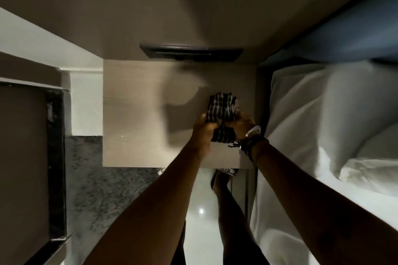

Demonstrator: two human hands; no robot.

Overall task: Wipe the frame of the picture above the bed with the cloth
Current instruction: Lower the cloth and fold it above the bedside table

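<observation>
above the nightstand [137, 114], fingers [201, 121] of both hands closed around the checked cloth [220, 107]

I see both hands gripping the checked cloth [221, 114] over the bedside table [133, 114], left hand [204, 129] and right hand [242, 125] close together; the bed [323, 135] lies right of them.

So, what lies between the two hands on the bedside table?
In the head view, the checked cloth lies bunched between the left hand and right hand.
</observation>
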